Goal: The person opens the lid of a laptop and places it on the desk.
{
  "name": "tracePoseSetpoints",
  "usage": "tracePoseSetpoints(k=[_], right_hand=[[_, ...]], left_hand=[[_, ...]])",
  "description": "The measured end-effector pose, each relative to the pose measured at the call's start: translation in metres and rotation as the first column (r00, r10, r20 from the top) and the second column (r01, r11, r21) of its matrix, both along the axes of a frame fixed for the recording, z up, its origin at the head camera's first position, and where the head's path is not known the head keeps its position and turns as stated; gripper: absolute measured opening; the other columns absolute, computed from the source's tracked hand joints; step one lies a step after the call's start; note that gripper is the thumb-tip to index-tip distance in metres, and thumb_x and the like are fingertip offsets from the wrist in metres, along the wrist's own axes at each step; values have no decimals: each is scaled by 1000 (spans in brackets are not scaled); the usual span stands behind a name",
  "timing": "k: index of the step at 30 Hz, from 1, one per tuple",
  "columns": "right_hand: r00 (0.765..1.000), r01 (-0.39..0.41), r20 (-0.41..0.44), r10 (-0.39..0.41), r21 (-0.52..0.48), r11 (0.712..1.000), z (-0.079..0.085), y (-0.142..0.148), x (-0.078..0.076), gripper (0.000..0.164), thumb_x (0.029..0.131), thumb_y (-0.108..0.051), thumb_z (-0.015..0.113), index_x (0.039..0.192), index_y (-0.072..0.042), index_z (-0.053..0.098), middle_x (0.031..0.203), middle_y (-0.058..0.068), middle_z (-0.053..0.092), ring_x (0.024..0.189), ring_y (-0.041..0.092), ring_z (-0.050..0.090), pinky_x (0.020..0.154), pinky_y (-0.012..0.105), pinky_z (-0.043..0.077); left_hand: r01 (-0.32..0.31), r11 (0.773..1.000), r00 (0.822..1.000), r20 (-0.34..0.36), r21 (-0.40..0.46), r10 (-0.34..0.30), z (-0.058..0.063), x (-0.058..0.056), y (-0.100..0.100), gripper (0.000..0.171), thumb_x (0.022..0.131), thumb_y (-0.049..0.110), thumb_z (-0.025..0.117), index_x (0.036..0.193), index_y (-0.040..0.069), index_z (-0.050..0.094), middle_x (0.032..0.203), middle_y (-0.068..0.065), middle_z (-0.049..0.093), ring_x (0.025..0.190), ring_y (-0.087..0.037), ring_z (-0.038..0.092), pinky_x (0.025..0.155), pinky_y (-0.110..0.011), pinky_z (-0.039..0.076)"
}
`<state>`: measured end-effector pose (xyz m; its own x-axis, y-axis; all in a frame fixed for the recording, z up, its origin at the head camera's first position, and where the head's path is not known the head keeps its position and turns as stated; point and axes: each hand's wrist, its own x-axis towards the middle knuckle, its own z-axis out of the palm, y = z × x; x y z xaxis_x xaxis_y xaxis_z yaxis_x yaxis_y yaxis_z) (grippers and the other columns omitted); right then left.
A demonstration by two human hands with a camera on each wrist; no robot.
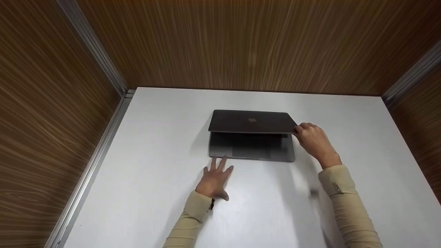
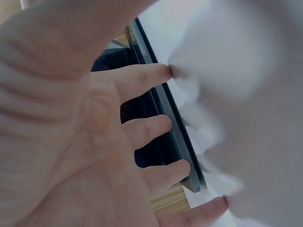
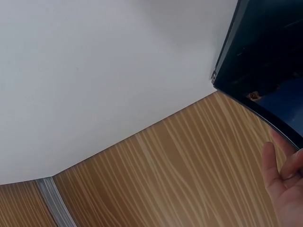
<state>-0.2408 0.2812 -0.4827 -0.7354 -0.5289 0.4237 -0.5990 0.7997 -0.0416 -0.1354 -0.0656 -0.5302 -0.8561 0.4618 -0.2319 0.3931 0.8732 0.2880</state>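
The laptop (image 1: 253,128) sits on the counter (image 1: 155,144), lid (image 1: 234,120) partly raised. The right hand (image 1: 315,143) pinches a corner of the lid; the left hand (image 1: 213,181), well apart from it, spreads its fingers at the base's (image 1: 220,150) front edge (a sensible brace). Best swing the lid slowly, without twisting that corner.

Near my left hand (image 1: 214,179) the white table (image 1: 248,199) has soft glare; beside my right sleeve (image 1: 351,210) the shadows are blurred.
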Motion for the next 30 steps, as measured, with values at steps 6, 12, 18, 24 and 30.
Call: tracePoseSetpoints(k=[6, 12, 18, 24, 30], right_hand=[[1000, 8, 24, -8, -23, 1000, 6, 1, -5, 12, 90, 3, 72, 88, 12, 65, 79, 24, 63, 70, 41, 64, 59, 54, 52], [999, 19, 41, -17, -56, 998, 11, 2, -11, 13, 92, 1, 71, 88, 12, 66, 79, 24, 64, 70, 42, 65, 59, 56, 52], [996, 53, 74, -45, -100, 994, 18, 2, -15, 14, 93, -1, 71, 92, 13, 69, 81, 23, 66, 69, 42, 65, 60, 56, 52], [995, 73, 80, -64, -113, 991, 19, 2, -18, 14, 92, -3, 72, 90, 11, 69, 78, 20, 66, 64, 40, 63, 57, 57, 50], [994, 64, 97, -52, -121, 991, 25, 5, -21, 13, 91, -2, 73, 91, 11, 71, 81, 21, 69, 65, 41, 64, 58, 58, 51]], left_hand=[[-6, 1000, 1000, 11, 12, 6, -1, 1, 0, 107, 63, 36, 98, 152, 8, 47, 163, -21, 23, 147, -53, 17, 103, -69, 38], [-15, 1000, 1000, 15, 8, 14, -2, 1, 1, 106, 63, 35, 99, 151, 8, 48, 163, -21, 24, 147, -53, 17, 103, -68, 38], [1, 1000, 1000, 4, -4, -1, -1, 0, 1, 107, 63, 38, 98, 152, 8, 47, 162, -22, 24, 146, -54, 18, 102, -69, 39], [-4, 1000, 999, 36, -10, 4, -1, 0, 1, 106, 66, 36, 97, 153, 8, 45, 163, -22, 22, 147, -53, 16, 104, -69, 36], [-1, 1000, 999, 33, 1, 1, 0, -2, 2, 107, 65, 36, 98, 153, 8, 45, 163, -23, 21, 147, -54, 16, 104, -70, 36]])
